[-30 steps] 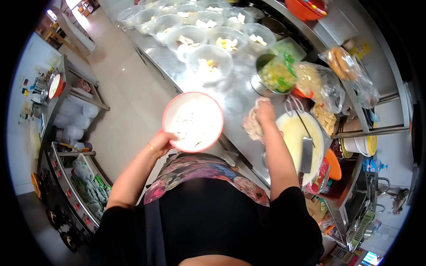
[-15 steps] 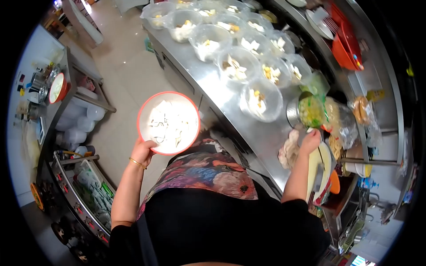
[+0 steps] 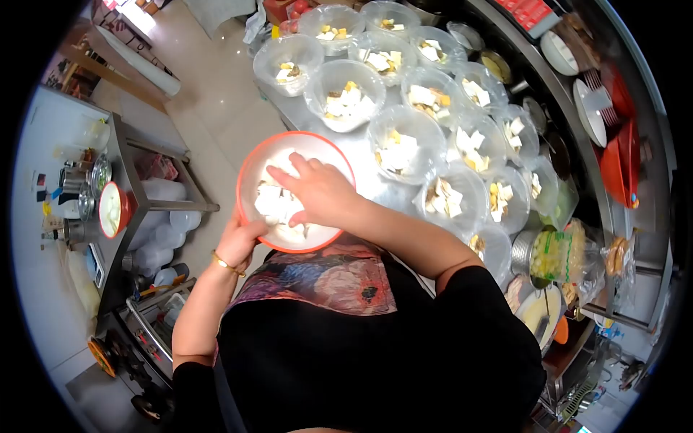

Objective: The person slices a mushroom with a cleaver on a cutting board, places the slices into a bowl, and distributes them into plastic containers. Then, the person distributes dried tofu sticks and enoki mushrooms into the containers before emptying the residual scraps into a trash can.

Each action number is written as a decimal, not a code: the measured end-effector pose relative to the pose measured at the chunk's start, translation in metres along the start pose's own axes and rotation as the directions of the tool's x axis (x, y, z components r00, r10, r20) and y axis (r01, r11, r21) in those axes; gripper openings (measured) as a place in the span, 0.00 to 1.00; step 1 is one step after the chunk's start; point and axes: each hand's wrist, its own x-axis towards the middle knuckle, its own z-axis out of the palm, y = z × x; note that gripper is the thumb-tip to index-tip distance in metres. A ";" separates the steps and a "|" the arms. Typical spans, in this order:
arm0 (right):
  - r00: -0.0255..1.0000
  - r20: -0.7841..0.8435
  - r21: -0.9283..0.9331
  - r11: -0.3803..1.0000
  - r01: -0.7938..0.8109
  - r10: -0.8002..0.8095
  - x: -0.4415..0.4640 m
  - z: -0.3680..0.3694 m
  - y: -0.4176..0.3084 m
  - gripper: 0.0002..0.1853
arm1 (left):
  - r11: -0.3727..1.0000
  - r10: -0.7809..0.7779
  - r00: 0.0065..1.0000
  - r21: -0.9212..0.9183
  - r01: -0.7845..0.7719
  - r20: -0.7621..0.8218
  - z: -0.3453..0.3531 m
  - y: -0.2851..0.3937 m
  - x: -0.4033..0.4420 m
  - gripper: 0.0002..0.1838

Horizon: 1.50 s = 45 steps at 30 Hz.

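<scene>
My left hand grips the near-left rim of a white bowl with a red-orange edge, thumb over the rim. White chunks, perhaps tofu, lie inside the bowl. Over them is my right hand, palm down with fingers spread, reaching into the bowl; its palm hides part of the contents. To the right of the bowl stand several clear plastic bowls holding white and yellow pieces.
The clear bowls crowd the steel counter. At right are a bag of greens and a cutting board. Red baskets sit on the right shelf. On the left shelf stands another red-rimmed bowl.
My right hand has left the cutting board area and come across into the bowl. The bowl has shifted slightly right, and the view has turned so more clear bowls show.
</scene>
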 end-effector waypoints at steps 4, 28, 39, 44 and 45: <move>0.992 0.115 0.098 0.995 0.034 -0.045 0.062 0.020 0.013 0.29 | 0.999 0.006 0.997 -0.037 -0.008 -0.072 -0.030 0.039 0.027 0.33; 0.357 -0.102 0.731 0.313 -0.607 0.929 0.226 -0.018 0.150 0.11 | 0.993 -0.025 0.960 0.118 -0.008 0.278 -0.175 0.251 0.311 0.24; 0.224 -0.081 0.895 0.170 -0.413 0.971 0.237 -0.019 0.171 0.13 | 0.991 -0.105 0.951 0.111 0.075 0.292 -0.180 0.257 0.344 0.24; 0.235 -0.319 0.809 0.393 -0.437 0.918 0.244 -0.039 0.224 0.18 | 0.997 -0.060 0.948 0.070 0.039 0.313 -0.151 0.259 0.339 0.28; 0.265 -0.389 0.738 0.471 -0.483 0.882 0.250 -0.044 0.234 0.19 | 0.998 -0.053 0.943 0.062 0.034 0.329 -0.145 0.259 0.339 0.29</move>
